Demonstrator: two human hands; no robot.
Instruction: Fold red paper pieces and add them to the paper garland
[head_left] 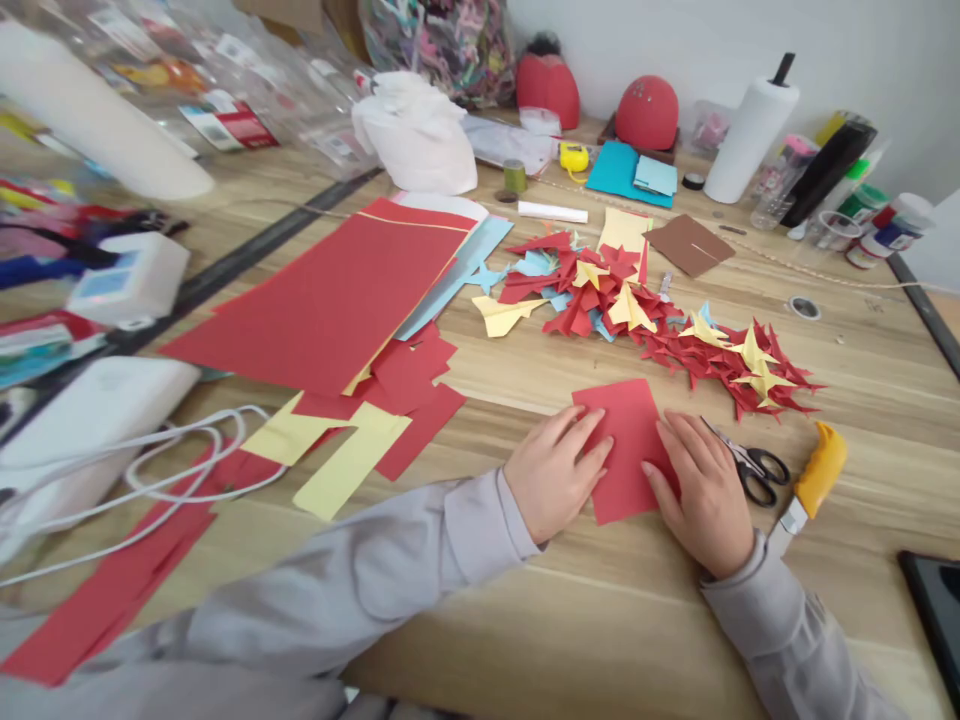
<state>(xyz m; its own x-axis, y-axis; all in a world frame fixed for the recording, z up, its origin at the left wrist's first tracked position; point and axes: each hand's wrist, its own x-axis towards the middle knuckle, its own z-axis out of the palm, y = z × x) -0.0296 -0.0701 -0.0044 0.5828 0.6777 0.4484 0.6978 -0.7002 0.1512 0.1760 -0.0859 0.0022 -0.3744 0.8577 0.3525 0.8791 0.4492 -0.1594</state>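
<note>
A red paper rectangle (632,450) lies flat on the wooden table between my hands. My left hand (556,470) rests on its left edge, fingers stretched out over the paper. On the right edge lies my right hand (701,490), its fingers also extended and flat. Close beside my right hand are black-handled scissors (761,472), their blades partly hidden by it, and a knife with a yellow handle (821,470). Beyond the paper spreads a pile of folded red, yellow and blue paper shapes (600,290).
Large red sheets (322,290) and cut yellow strips (349,460) lie to the left. White cables (225,430) loop near a white box (112,430). Bottles and a white roll (750,130) stand at the back right. A dark tablet-like device (934,600) sits at the right edge.
</note>
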